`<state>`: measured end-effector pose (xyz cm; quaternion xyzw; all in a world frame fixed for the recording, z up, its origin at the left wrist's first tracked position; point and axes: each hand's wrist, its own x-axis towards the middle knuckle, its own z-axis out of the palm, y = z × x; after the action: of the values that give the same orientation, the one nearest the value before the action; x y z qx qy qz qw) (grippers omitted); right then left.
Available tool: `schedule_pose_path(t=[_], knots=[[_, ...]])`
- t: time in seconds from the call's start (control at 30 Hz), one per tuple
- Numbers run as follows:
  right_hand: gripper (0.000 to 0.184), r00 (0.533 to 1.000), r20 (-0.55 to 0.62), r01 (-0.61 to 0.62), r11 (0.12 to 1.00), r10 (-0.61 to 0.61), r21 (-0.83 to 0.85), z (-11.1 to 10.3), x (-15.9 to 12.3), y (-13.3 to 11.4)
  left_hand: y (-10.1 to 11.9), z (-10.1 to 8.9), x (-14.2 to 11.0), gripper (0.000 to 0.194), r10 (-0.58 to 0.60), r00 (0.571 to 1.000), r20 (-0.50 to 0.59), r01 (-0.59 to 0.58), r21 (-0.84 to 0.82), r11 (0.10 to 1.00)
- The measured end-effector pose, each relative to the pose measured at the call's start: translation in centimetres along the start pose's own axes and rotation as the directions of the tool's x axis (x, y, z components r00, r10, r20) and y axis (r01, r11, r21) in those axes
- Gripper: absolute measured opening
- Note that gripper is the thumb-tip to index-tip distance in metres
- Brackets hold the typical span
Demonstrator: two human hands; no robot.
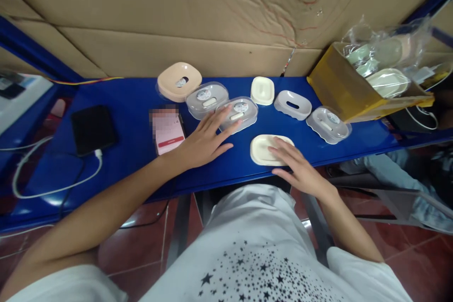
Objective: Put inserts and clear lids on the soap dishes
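My left hand lies flat on the blue table, fingers stretched out, its fingertips touching a clear-lidded soap box. My right hand rests open on a cream soap dish near the table's front edge, fingers spread over its right half. A second clear-lidded box sits just behind the left hand. Neither hand grips anything.
A peach dish, a small cream tray, a white dish and another clear box stand along the back. A yellow carton with bagged dishes lies at right. A phone, black device and white cable lie at left. Cardboard wall behind.
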<state>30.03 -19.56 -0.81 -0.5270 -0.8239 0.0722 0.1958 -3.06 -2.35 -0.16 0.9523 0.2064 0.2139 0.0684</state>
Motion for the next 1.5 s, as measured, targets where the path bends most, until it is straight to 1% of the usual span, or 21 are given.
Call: schedule_pose_path(t=[0.07,0.1,0.17,0.2,0.27,0.3,0.37,0.47,0.53,0.6,0.67,0.73,0.8,0.93,1.0,1.07,1.13,1.2,1.3,1.37,1.5], knots=[[0.059,0.999,-0.051,0.007,0.999,-0.006,0.032,-0.3,1.7,1.1,0.7,-0.2,0.0,0.059,0.087,0.996,0.0,-0.087,-0.006,0.996],[0.059,0.993,-0.109,-0.036,0.999,0.036,0.005,-0.5,2.7,2.2,1.0,-0.2,-0.1,0.054,0.137,0.99,0.021,-0.136,-0.02,0.99],[0.061,0.958,-0.235,-0.195,0.976,0.167,-0.1,-1.0,4.9,5.0,1.5,-0.1,-0.1,0.045,0.237,0.967,0.095,-0.23,-0.08,0.97],[0.061,0.936,-0.27,-0.276,0.948,0.227,-0.16,-1.2,5.8,6.4,1.6,0.0,-0.2,0.042,0.272,0.953,0.131,-0.258,-0.113,0.959],[0.057,0.91,-0.281,-0.378,0.891,0.306,-0.252,-1.5,6.8,8.5,1.6,0.3,-0.3,0.039,0.285,0.943,0.174,-0.262,-0.142,0.955],[0.053,0.908,-0.27,-0.391,0.878,0.32,-0.276,-1.6,6.9,8.8,1.4,0.5,-0.3,0.038,0.27,0.946,0.179,-0.249,-0.131,0.959],[0.046,0.924,-0.252,-0.351,0.896,0.286,-0.273,-1.6,6.3,8.2,0.9,0.7,-0.4,0.035,0.214,0.961,0.174,-0.203,-0.08,0.976],[0.04,0.964,-0.228,-0.181,0.968,0.14,-0.172,-1.4,4.2,5.0,0.0,0.7,-0.6,0.039,0.096,0.979,0.178,-0.09,-0.043,0.995],[0.038,0.983,-0.177,-0.065,0.994,0.049,-0.087,-1.2,3.0,2.6,-0.3,0.6,-0.8,0.052,0.012,0.983,0.183,0.004,-0.088,0.996],[0.038,0.994,-0.104,0.025,0.999,-0.027,-0.021,-0.8,2.5,0.7,-0.4,0.6,-0.8,0.068,-0.034,0.987,0.157,0.057,-0.144,0.988],[0.041,0.994,-0.049,0.097,0.995,-0.096,0.008,-0.2,2.9,-0.5,-0.2,0.7,-0.7,0.073,-0.002,0.995,0.097,0.018,-0.16,0.987],[0.044,0.99,-0.024,0.14,0.99,-0.14,-0.001,0.4,3.6,-1.3,-0.2,0.7,-0.5,0.067,0.082,0.995,0.049,-0.075,-0.129,0.989],[0.046,0.989,-0.014,0.145,0.989,-0.145,-0.036,1.0,4.3,-1.9,-0.1,0.7,-0.3,0.058,0.151,0.987,0.045,-0.146,-0.11,0.983],[0.046,0.99,0.028,0.143,0.986,-0.141,-0.087,1.3,4.9,-2.2,-0.2,0.6,-0.2,0.051,0.138,0.989,0.054,-0.129,-0.14,0.982],[0.043,0.984,0.051,0.171,0.984,-0.169,-0.043,0.8,5.6,-1.2,-0.2,0.5,-0.3,0.047,0.121,0.991,0.061,-0.111,-0.141,0.984],[0.044,0.988,0.033,0.151,0.989,-0.151,-0.001,0.1,7.1,0.8,-0.2,0.5,-0.3,0.045,0.125,0.99,0.069,-0.116,-0.125,0.985],[0.049,0.998,-0.031,0.048,0.999,-0.049,-0.023,-0.5,9.6,3.5,-0.2,0.4,-0.4,0.041,0.151,0.987,0.061,-0.145,-0.099,0.984],[0.055,0.995,-0.07,-0.076,0.992,0.069,-0.101,-0.7,12.3,6.1,-0.2,0.3,-0.4,0.036,0.191,0.981,0.041,-0.187,-0.073,0.98],[0.058,0.991,0.014,-0.127,0.976,0.132,-0.179,-0.5,14.7,8.5,-0.2,0.2,-0.5,0.031,0.204,0.978,0.032,-0.203,-0.037,0.979],[0.056,0.99,0.021,-0.132,0.969,0.14,-0.208,-0.3,14.2,8.9,-0.2,0.2,-0.5,0.031,0.186,0.982,0.037,-0.185,-0.021,0.983],[0.056,0.975,-0.135,-0.207,0.935,0.174,-0.289,-0.5,9.8,8.3,-0.1,0.3,-0.5,0.03,0.194,0.98,0.044,-0.192,-0.045,0.98]])
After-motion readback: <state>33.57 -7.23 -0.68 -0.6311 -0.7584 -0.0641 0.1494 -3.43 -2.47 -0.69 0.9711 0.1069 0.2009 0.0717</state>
